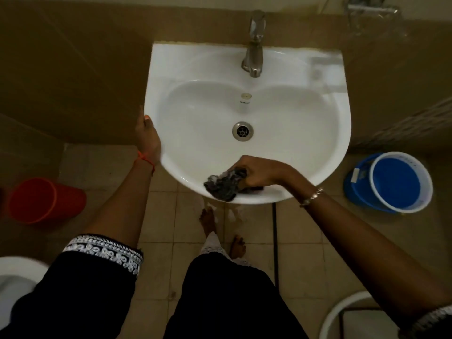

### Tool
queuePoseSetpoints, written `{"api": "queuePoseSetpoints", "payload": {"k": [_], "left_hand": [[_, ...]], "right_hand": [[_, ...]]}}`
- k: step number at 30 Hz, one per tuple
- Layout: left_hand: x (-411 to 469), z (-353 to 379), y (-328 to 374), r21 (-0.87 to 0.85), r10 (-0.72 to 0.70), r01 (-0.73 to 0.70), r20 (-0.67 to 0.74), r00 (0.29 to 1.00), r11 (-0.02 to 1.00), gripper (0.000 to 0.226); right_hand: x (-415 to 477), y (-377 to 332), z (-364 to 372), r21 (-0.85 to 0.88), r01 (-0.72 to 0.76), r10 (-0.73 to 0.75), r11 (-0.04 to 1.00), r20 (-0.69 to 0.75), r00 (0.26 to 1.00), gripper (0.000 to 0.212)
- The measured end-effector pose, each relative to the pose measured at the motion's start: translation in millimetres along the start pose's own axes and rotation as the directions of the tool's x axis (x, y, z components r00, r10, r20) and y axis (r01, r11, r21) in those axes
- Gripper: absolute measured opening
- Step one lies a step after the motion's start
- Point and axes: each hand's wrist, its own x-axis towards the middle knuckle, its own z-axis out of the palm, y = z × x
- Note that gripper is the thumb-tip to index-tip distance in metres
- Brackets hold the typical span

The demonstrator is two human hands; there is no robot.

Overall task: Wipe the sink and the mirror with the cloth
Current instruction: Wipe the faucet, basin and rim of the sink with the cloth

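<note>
Here held the cloth bunched in the right grip, pressed on the near rim of the sink, trailing leftward. Clasped the left rim with the left grip. Saw no mirror.

Sink is showing glossy white; cloth is showing dark grey, mottled paler; tap is gleaming silver-grey; red bucket is glowing evenly; blue bucket is wearing a white rim; sleeve is displaying black with a white floral band; wrist thread is showing orange; floor is running in beige square tiles.
</note>
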Motion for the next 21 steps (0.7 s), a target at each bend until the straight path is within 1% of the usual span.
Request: {"api": "queuePoseSetpoints", "payload": {"k": [2,5,6,8,10,13,15,18,20,21], "left_hand": [[0,-1,-1,0.04,0.04,-0.041,0.04,0.998,0.998,0.042],[-2,-5,-1,0.077,0.057,-0.064,0.089,0.994,0.995,0.043],[-1,-5,-2,0.06,0.042,-0.048,0.094,0.995,0.997,0.043],[-3,-6,0,-0.024,-0.026,0.028,0.095,0.995,0.999,0.043],[-4,-7,2,-0.078,-0.071,0.079,0.102,0.992,0.994,0.043],[-5,-7,3,-0.083,-0.069,0.079,0.114,0.991,0.993,0.044],[-7,-6,4,-0.036,-0.053,0.058,0.118,0.992,0.998,0.044],[-10,-7,6,0.038,0.008,-0.012,0.126,0.992,0.999,0.044],[-10,-8,6,0.06,0.019,-0.027,0.133,0.991,0.998,0.044],[-10,-8,6,0.068,0.015,-0.024,0.132,0.991,0.997,0.044]], "right_hand": [[23,-11,6,0.017,-0.003,0.004,1.0,-0.019,1.0,0.019],[52,-26,19,0.071,0.018,-0.008,0.997,-0.137,0.991,0.011],[63,-30,22,0.097,0.03,-0.012,0.995,-0.182,0.983,0.009],[83,-39,27,0.16,0.048,-0.002,0.986,-0.277,0.961,0.009],[102,-48,29,0.206,0.084,0.002,0.975,-0.384,0.923,0.01],[133,-56,27,0.271,0.132,0.041,0.953,-0.55,0.834,0.019],[153,-57,22,0.304,0.154,0.082,0.94,-0.64,0.764,0.024],[182,-53,9,0.408,0.202,0.209,0.89,-0.76,0.615,0.03],[194,-56,5,0.487,0.231,0.322,0.842,-0.798,0.509,0.029],[198,-58,6,0.491,0.235,0.348,0.839,-0.815,0.463,0.03]]}}
